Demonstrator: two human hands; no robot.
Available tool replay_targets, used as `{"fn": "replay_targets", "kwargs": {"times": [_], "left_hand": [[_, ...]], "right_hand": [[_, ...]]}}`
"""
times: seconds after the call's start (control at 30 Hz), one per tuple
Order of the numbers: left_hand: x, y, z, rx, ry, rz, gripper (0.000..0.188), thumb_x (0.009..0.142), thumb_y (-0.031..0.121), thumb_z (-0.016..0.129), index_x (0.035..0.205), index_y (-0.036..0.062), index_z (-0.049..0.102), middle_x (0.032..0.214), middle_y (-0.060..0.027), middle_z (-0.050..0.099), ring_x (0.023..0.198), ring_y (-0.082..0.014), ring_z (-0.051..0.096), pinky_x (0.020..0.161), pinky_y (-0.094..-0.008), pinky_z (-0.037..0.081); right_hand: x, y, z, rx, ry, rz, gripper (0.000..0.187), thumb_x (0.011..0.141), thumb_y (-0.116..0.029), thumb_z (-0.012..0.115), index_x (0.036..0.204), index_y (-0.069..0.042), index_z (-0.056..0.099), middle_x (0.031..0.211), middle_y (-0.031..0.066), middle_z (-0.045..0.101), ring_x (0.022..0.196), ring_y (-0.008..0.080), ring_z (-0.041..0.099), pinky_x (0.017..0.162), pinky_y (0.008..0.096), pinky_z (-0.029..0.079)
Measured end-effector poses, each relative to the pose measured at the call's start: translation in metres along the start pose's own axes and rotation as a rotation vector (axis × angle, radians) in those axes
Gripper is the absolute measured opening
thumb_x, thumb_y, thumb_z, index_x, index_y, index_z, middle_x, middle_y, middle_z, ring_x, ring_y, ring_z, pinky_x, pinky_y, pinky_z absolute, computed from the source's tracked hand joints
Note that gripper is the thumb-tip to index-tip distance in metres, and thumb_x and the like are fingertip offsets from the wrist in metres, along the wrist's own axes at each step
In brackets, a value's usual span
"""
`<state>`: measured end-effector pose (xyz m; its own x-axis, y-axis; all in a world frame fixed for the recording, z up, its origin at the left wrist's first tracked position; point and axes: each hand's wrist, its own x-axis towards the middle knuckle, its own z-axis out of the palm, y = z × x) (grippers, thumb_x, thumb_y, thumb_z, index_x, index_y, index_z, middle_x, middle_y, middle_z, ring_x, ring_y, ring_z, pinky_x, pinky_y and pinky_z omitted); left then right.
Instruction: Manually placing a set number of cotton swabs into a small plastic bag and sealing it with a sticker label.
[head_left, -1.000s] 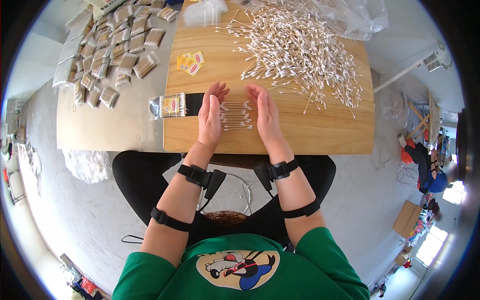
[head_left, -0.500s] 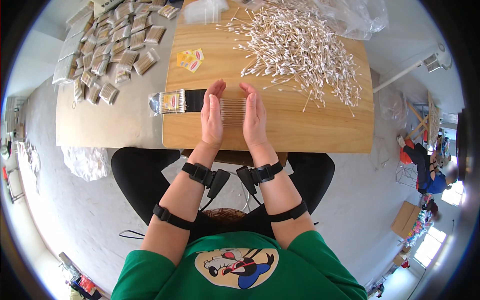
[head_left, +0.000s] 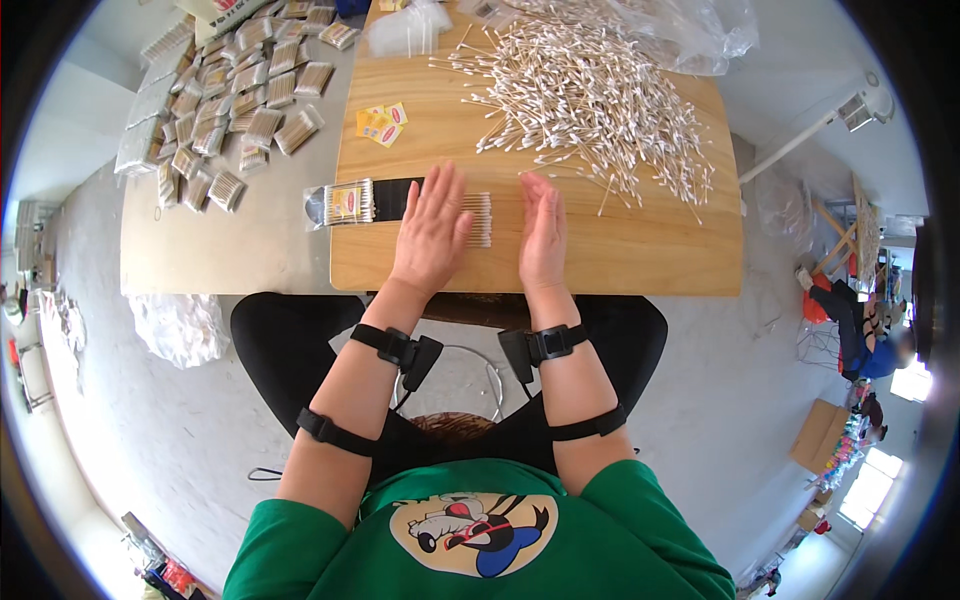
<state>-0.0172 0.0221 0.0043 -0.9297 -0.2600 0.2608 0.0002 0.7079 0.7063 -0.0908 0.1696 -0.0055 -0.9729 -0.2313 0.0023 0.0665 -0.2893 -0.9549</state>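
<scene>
My left hand (head_left: pixel 430 235) is palm down, fingers straight and ungripping, over a flat row of thin white-tipped cotton swabs (head_left: pixel 482 220) near the front edge of the pale wooden tabletop (head_left: pixel 640 262); I cannot tell if it presses. My right hand (head_left: pixel 543 238) stands edgewise, fingers extended, just right of them, holding nothing. A clear swab packet with a yellow label (head_left: pixel 347 203) straddles the left edge; a loose swab heap (head_left: pixel 600 105) covers the far right corner.

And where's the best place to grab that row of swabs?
Probably by its near and far edges, coming from the right: the row lies flat, its sticks side by side and running left to right, and the left hand hides its left end.
</scene>
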Motion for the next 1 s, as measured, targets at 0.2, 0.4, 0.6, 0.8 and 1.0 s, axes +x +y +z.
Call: {"fn": "replay_targets", "kwargs": {"times": [0.2, 0.4, 0.6, 0.8, 1.0], "left_hand": [[-0.007, -0.002, 0.007, 0.503, -0.158, 0.116, 0.054, 0.102, 0.032, 0.043, 0.15, 0.0071, 0.039, 0.158, -0.0113, 0.033, 0.148, -0.0287, 0.027, 0.121, -0.0481, 0.018], [-0.009, -0.002, 0.006, 0.464, -0.109, 0.07, 0.054, 0.102, 0.033, 0.04, 0.151, 0.0079, 0.038, 0.16, -0.0094, 0.031, 0.148, -0.0272, 0.026, 0.121, -0.0467, 0.018], [-0.009, -0.002, 0.007, 0.559, -0.161, 0.05, 0.054, 0.102, 0.032, 0.04, 0.15, 0.0077, 0.038, 0.159, -0.0094, 0.032, 0.148, -0.0248, 0.026, 0.121, -0.0461, 0.018], [-0.01, 0.0, 0.007, 0.563, -0.148, 0.062, 0.053, 0.102, 0.032, 0.041, 0.149, 0.0074, 0.04, 0.158, -0.0092, 0.034, 0.148, -0.0241, 0.028, 0.121, -0.0457, 0.019], [-0.01, -0.003, 0.01, 0.555, -0.127, 0.06, 0.053, 0.102, 0.032, 0.041, 0.149, 0.0081, 0.04, 0.157, -0.0091, 0.035, 0.147, -0.0243, 0.029, 0.12, -0.0465, 0.02]], "right_hand": [[-0.017, -0.009, -0.024, -0.364, 0.025, -0.081, 0.023, 0.104, -0.02, 0.05, 0.108, -0.002, 0.063, 0.108, 0.0108, 0.065, 0.101, 0.0222, 0.064, 0.088, 0.0357, 0.051], [-0.031, -0.015, -0.021, -0.783, -0.155, -0.39, 0.015, 0.075, 0.005, 0.062, 0.084, -0.006, 0.067, 0.086, 0.0092, 0.061, 0.079, 0.0296, 0.061, 0.07, 0.0384, 0.05], [-0.032, -0.021, -0.012, -0.909, -0.196, -0.463, 0.014, 0.071, 0.0, 0.072, 0.079, -0.008, 0.064, 0.081, 0.0066, 0.059, 0.078, 0.0295, 0.06, 0.069, 0.04, 0.049], [-0.033, -0.018, -0.008, -0.997, -0.192, -0.506, 0.014, 0.07, -0.006, 0.077, 0.078, -0.009, 0.065, 0.078, 0.0049, 0.059, 0.078, 0.0283, 0.06, 0.07, 0.0395, 0.049], [-0.032, -0.016, -0.005, -1.045, -0.195, -0.503, 0.013, 0.071, -0.007, 0.077, 0.076, -0.01, 0.065, 0.077, 0.0042, 0.058, 0.077, 0.028, 0.06, 0.069, 0.0402, 0.048]]}}
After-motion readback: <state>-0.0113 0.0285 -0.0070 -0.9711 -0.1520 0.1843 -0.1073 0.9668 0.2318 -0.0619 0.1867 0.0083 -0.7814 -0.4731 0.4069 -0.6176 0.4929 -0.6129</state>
